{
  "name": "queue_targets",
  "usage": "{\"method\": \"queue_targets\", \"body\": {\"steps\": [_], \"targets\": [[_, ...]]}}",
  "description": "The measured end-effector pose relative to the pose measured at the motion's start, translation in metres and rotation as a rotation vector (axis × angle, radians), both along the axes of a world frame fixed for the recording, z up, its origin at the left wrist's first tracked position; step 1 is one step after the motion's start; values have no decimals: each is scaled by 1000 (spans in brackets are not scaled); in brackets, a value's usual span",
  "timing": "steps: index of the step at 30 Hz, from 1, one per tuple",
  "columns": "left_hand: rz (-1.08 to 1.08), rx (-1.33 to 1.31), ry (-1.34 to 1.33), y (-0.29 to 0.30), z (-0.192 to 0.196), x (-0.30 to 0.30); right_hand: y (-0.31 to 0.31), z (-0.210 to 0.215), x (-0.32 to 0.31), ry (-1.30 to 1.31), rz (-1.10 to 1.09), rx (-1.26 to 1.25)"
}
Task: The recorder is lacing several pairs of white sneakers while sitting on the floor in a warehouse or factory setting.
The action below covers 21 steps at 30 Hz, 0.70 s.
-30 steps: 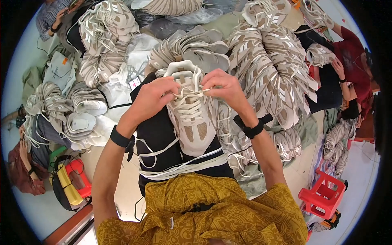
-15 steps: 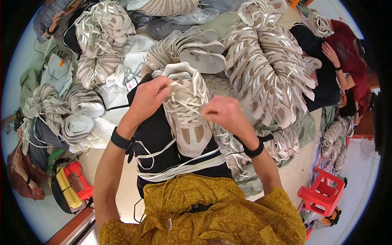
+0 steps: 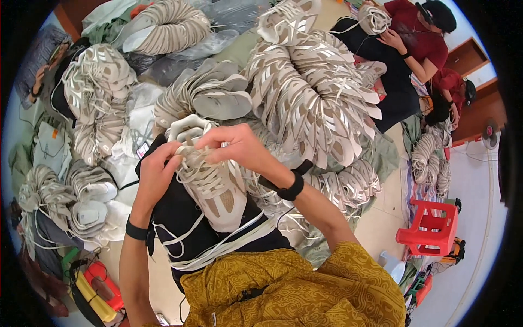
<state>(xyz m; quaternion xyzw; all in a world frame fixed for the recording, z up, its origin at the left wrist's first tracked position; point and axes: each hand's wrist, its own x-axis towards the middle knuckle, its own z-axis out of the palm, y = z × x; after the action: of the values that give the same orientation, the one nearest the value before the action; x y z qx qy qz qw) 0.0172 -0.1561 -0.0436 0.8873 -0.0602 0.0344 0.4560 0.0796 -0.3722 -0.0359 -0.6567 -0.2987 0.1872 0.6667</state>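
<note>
A beige and white shoe upper (image 3: 224,212) lies across my lap, toe toward me, with pale laces (image 3: 204,177) threaded in rows up its front. My left hand (image 3: 158,174) is at the left edge of the lacing, thumb and fingers pinched on a shoelace near the tongue. Close beside it, my right hand (image 3: 237,146) reaches over the upper, its fingertips closed on the lace at the top eyelets. The fingers partly hide the tongue and upper eyelets. A bundle of loose white laces (image 3: 218,252) lies across my black-covered thighs.
Long stacks of nested shoe uppers (image 3: 310,92) fill the space ahead, with a smaller stack (image 3: 201,90) just beyond my lap. More uppers (image 3: 98,103) are heaped at left. A red plastic stool (image 3: 430,226) stands at right. A person in a dark red shirt (image 3: 417,32) handles an upper.
My right hand has gone from the shoe's right side, where it held a lace drawn out, to the top of the lacing beside my left hand. The head view has shifted toward the right.
</note>
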Motion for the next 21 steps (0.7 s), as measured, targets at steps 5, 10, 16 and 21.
{"method": "queue_targets", "body": {"steps": [5, 10, 16, 21], "targets": [[-4, 60, -62, -3, -3, 1, -4, -16, -7, 235, -77, 92], [2, 134, -148, -7, -3, 1, -20, -18, -41, 424, -39, 56], [9, 96, -104, -10, -1, 0, -27, -1, -89, -72, -2, -166], [23, 19, -45, -7, 1, -2, -16, 9, -95, -739, 33, -102]]}}
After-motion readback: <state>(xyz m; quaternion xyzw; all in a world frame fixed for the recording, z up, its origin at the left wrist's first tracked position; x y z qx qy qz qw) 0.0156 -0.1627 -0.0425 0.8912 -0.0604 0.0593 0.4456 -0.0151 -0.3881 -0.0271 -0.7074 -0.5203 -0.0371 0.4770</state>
